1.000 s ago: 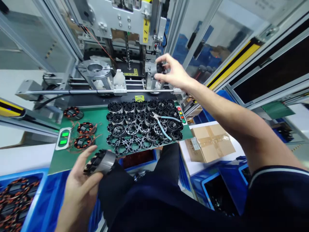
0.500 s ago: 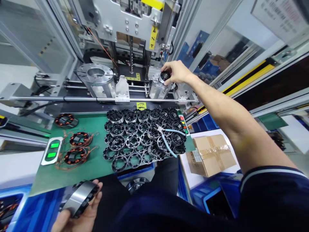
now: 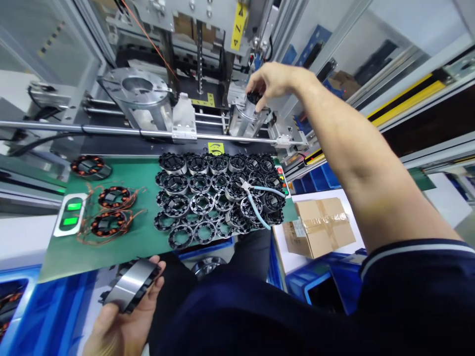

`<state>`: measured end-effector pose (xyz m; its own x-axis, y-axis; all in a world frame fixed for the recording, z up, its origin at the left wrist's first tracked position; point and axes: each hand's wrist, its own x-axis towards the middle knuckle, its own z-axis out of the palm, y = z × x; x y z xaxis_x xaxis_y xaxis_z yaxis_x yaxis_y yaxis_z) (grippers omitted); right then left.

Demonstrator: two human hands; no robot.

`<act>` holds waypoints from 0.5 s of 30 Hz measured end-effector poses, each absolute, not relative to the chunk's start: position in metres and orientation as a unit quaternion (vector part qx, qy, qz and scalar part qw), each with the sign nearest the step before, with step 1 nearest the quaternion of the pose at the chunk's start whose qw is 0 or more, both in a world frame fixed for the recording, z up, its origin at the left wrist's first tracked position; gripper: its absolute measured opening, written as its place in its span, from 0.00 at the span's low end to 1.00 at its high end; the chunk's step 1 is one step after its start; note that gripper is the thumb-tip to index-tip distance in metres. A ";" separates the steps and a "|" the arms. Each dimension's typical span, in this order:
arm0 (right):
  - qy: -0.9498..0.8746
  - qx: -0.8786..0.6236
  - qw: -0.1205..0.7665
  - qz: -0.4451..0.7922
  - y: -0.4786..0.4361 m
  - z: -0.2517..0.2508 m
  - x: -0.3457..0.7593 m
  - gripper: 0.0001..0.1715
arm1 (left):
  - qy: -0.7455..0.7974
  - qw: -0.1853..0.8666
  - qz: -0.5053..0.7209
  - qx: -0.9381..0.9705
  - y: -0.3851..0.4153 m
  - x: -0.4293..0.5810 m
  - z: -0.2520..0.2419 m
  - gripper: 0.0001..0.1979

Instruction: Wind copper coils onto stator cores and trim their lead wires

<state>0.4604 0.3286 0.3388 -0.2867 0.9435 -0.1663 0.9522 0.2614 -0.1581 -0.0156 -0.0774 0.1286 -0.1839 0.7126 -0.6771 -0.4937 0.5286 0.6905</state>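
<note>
My left hand (image 3: 129, 316) is closed around a stator core (image 3: 133, 284), a wide steel ring with black toothed plastic ends, in front of the green mat's near edge. My right hand (image 3: 272, 84) reaches out to the machine. Its fingers and thumb grip a smaller stator core (image 3: 254, 98) by the sides, at the top of the right cylindrical fixture (image 3: 243, 121). Whether that core touches the fixture cannot be made out. Rows of bare stator cores (image 3: 202, 203) stand on the green mat (image 3: 144, 237) between the hands.
Light-blue-handled pliers (image 3: 256, 195) lie across the cores. Copper-wound stators (image 3: 111, 223) sit on the mat's left, near a panel with green buttons (image 3: 70, 213). A larger fixture (image 3: 146, 106) and a metal rod (image 3: 129, 131) span the machine front. A cardboard box (image 3: 322, 225) stands at right.
The camera view has shifted, so the bench sits higher in the picture. More of the small core's steel side shows under my right fingers. My left hand still holds its core, slightly turned.
</note>
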 end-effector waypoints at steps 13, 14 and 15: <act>0.819 0.569 -0.017 -0.070 0.330 0.344 0.425 0.31 | 0.606 0.622 0.493 0.043 -0.071 0.003 0.158 0.34; 0.815 0.570 -0.072 -0.074 0.336 0.336 0.420 0.29 | 0.600 0.626 0.496 0.042 -0.068 0.005 0.160 0.34; 0.801 0.583 -0.111 -0.079 0.342 0.324 0.416 0.29 | 0.593 0.630 0.500 0.038 -0.064 0.009 0.163 0.35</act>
<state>0.4163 0.3424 0.3245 -0.2964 0.9513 0.0847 0.9162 0.3083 -0.2560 0.0090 -0.0637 0.1625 -0.2034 0.6748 -0.7094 -0.5843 0.4977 0.6410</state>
